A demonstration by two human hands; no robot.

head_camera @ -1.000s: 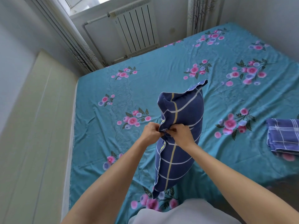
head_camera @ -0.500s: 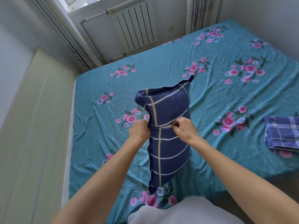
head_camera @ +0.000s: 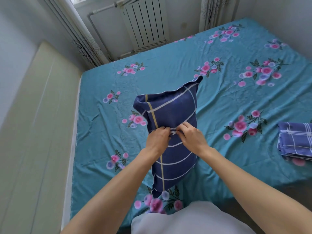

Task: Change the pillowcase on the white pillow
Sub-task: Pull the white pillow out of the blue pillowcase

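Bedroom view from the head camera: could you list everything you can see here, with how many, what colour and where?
Pillow: one, in a navy case with white and yellow lines, held upright over the middle of the bed.
Folded cloth: one, blue-violet with white checks, lying on the bed at the right edge.
Bed sheet: one, teal with pink flower sprays, covering the bed.
Radiator: one, white, on the far wall under the window.
Curtains: two, pale with a dark branch print, either side of the radiator.
Panel: one, cream, along the bed's left side.
White shape: one, bottom centre; cannot tell what it is.
Left hand: pinches the case at mid-height.
Right hand: pinches the case beside it.
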